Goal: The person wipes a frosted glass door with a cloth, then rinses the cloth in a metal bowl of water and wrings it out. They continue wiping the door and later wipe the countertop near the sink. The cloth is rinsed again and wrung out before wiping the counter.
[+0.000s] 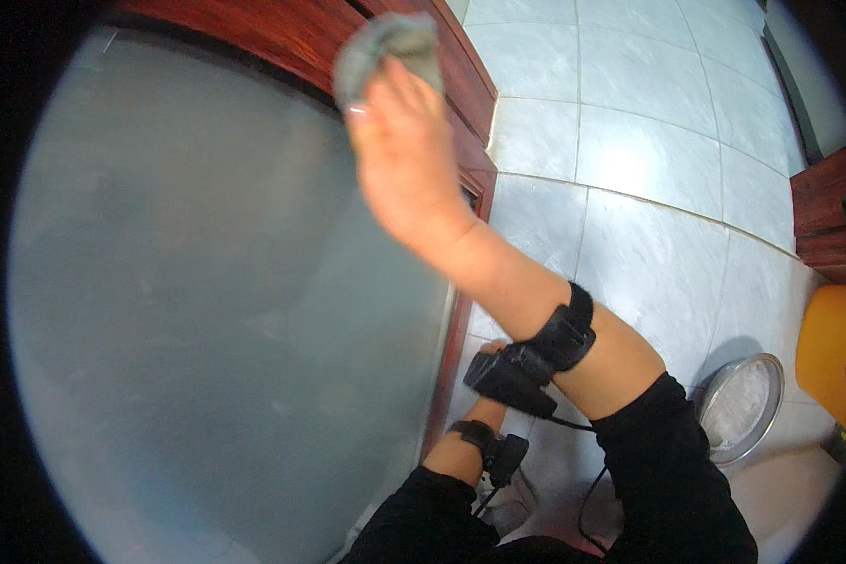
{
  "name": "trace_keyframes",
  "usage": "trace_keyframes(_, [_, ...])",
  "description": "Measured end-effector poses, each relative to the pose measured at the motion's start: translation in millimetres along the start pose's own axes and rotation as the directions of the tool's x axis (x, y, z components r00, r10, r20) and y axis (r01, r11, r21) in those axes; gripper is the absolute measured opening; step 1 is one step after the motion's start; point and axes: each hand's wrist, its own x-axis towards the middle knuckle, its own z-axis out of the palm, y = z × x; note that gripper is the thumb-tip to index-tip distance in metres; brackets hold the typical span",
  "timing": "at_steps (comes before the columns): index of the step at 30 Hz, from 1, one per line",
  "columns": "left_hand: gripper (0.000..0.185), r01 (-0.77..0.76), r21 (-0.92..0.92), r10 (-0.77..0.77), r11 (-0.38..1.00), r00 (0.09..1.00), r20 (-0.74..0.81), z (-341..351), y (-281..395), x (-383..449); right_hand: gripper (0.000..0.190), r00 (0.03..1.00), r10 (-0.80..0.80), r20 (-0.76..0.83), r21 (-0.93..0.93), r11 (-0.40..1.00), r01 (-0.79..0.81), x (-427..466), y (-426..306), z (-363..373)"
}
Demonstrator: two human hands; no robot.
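My right hand [402, 134] grips a folded grey-green cloth [388, 49], pressed against or just over the reddish-brown wooden frame [289, 42] of a glazed door. Hand and cloth are blurred. Below that rail lies the door's large frosted glass pane [233, 282]. My left hand [493, 347] is low in the view, close to the door's edge. Most of it is hidden behind the black device on my right forearm, so its grip does not show.
Pale marbled tiles [648, 268] cover the floor. A metal basin [740, 409] of foamy water stands at the lower right, beside a yellow object [828, 352]. Another wooden frame [828, 211] is at the right. A black strapped device [529, 359] with a cable sits on my right forearm.
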Motion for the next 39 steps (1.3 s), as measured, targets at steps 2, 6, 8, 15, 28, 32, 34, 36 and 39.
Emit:
trace_keyframes(2, [0.042, 0.021, -0.011, -0.020, 1.000, 1.000, 0.020, -1.8, 1.9, 2.0, 0.031, 0.999, -0.050, -0.001, 0.071, 0.996, 0.050, 16.3, -19.7, 13.5])
trace_keyframes(6, [0.045, 0.029, -0.020, -0.028, 0.999, 0.999, 0.032, -3.0, 2.7, 2.7, 0.038, 1.000, -0.007, 0.016, -0.037, 0.999, 0.008, -4.8, 5.9, 2.7])
trace_keyframes(8, [0.047, 0.033, -0.028, -0.032, 0.999, 0.999, 0.038, -1.6, -1.1, 1.7, 0.033, 0.940, 0.268, 0.210, -0.132, 0.961, -0.245, -30.4, 31.3, -20.3])
trace_keyframes(15, [0.064, 0.123, 0.103, -0.137, 0.987, 0.981, 0.139, 20.9, -22.2, 28.7, 0.020, 0.689, 0.631, 0.356, 0.166, 0.684, -0.711, -73.6, 35.0, -45.3])
trace_keyframes(28, [0.038, -0.086, -0.484, 0.127, 0.871, 0.991, 0.052, -113.0, 48.5, -73.2, 0.039, 0.912, -0.268, 0.311, 0.201, 0.956, 0.212, -5.0, -210.2, -6.3])
trace_keyframes(32, [0.030, -0.417, -0.618, 0.265, 0.667, 0.907, -0.327, -178.9, 67.1, -147.6, 0.034, 0.971, 0.153, 0.182, 0.033, 0.986, -0.162, 48.6, -166.8, 7.3])
trace_keyframes(34, [0.028, -0.478, -0.685, 0.263, 0.550, 0.877, -0.401, -228.9, 67.8, -190.0, 0.035, 0.919, 0.242, 0.311, 0.039, 0.963, -0.267, 56.6, -186.8, 0.9])
trace_keyframes(36, [0.031, -0.219, -0.795, 0.031, 0.565, 0.969, -0.245, -275.0, 57.4, -247.4, 0.038, 0.905, 0.165, 0.392, -0.057, 0.986, -0.155, 31.8, -250.3, -5.8])
trace_keyframes(39, [0.047, -0.365, -0.789, -0.005, 0.495, 0.907, -0.422, -326.1, 55.9, -302.1, 0.040, 0.898, -0.203, 0.389, 0.235, 0.965, 0.117, -5.6, -331.0, -11.5])
